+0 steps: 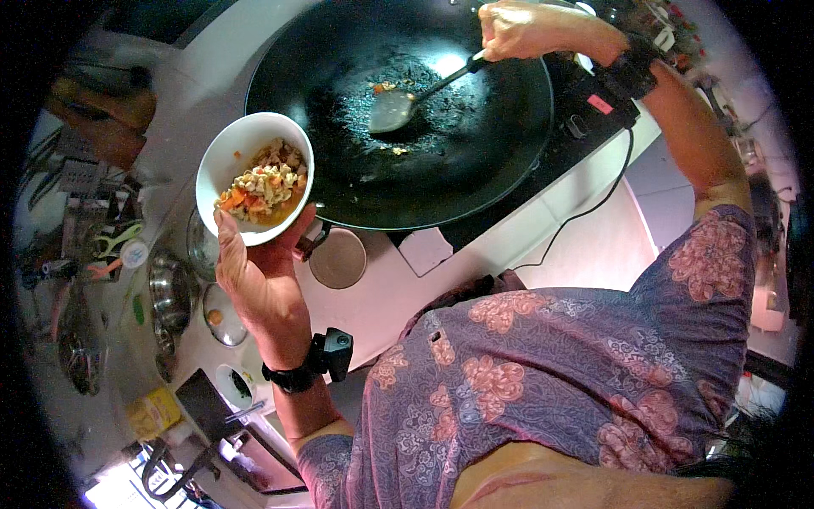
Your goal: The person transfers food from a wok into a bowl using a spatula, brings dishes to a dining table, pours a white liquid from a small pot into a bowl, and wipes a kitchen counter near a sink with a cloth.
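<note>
A white bowl point(211, 167) rests in my left hand point(267, 280), tilted toward me, with my thumb on its rim. Inside it lies a chopped, cooked mix point(270, 184) with orange bits and some liquid. My right hand point(518, 32) grips the dark handle of a wok spatula point(393, 111). The spatula's metal blade touches the inside of a large black wok point(496, 172). A few food scraps point(383, 87) lie beside the blade on the oily wok bottom. The bowl is held at the wok's left rim.
Under the wok is a black cooker point(591, 118) with a cable point(572, 223). A round brown mat point(338, 257) lies near the wok handle. Leftward are a metal pan point(170, 289), a glass lid point(224, 315), a small bowl with dark contents point(234, 386) and a knife block point(105, 111).
</note>
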{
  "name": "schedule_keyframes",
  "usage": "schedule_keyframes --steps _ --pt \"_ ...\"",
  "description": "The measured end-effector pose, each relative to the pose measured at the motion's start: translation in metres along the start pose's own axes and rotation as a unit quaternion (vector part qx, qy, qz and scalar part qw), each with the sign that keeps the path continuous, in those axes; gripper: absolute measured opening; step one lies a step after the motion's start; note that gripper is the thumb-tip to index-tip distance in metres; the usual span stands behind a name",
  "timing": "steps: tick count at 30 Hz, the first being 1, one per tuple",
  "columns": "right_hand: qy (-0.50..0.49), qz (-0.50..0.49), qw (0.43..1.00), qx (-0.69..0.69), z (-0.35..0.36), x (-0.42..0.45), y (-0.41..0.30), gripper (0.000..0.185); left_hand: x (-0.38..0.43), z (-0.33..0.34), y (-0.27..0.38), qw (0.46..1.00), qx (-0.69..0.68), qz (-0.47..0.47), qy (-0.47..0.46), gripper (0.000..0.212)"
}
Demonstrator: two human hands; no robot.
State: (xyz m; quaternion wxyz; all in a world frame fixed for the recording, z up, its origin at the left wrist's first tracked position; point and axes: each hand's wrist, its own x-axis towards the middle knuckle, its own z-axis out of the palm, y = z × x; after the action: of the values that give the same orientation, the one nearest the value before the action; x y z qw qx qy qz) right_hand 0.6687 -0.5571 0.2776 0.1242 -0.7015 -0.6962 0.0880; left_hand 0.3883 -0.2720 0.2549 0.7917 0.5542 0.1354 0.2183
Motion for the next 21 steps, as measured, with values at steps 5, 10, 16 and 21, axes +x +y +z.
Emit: schedule_keyframes --steps 5,10,16,21 --pt "-0.010 0.139 0.984 0.108 -0.022 0.005 -0.030 0.026 -0.001 0.002 0.001 0.999 -0.027 -0.009 0.017 0.051" --pt "-0.005 0.134 0.717 0.685 0.028 -0.004 0.025 0.013 -0.002 0.010 0.001 1.000 0.012 -0.011 -0.024 0.051" --pt "-0.037 0.168 0.904 0.392 0.013 -0.021 -0.003 0.007 -0.003 -0.004 0.001 0.998 0.055 -0.012 -0.027 0.051" --pt "-0.078 0.030 0.994 -0.068 -0.024 -0.025 -0.054 0.016 0.003 -0.004 -0.004 0.999 -0.030 -0.037 -0.006 0.051"
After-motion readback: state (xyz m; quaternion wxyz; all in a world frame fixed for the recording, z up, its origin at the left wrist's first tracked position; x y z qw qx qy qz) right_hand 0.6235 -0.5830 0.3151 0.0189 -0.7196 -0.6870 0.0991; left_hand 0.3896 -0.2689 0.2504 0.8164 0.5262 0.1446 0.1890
